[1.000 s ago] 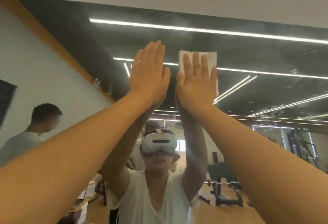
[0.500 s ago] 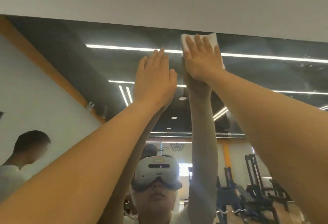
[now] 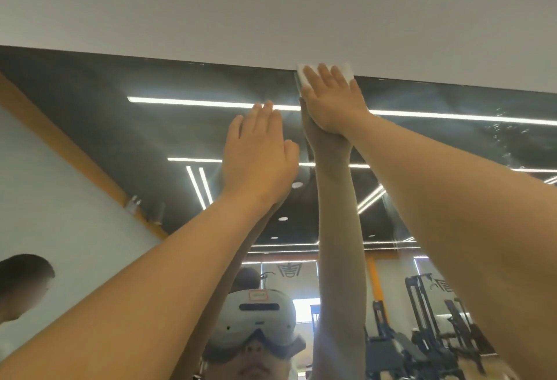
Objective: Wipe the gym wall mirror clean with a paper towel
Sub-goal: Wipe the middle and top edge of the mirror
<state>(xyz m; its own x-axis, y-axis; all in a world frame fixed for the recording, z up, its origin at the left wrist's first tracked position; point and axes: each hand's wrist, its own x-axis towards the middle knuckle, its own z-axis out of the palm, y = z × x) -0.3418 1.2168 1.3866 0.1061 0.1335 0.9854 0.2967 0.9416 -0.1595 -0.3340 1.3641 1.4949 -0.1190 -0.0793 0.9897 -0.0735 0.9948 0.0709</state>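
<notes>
The paper towel point(image 3: 347, 71) lies flat at the top edge of the mirror point(image 3: 90, 99), overlapping the white wall point(image 3: 271, 3) above, pinned under the right hand point(image 3: 331, 99), whose fingers point(image 3: 325, 75) are straight, pressing, gripping nothing. Any next stroke likely runs downward. The left hand point(image 3: 259, 150) rests flat on the glass lower-left, empty, straight-fingered.

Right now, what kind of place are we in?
Likely a gym: the large wall mirror reflects dark metal weight machines and long white ceiling strip lights; the right hand presses a white paper towel to it.
</notes>
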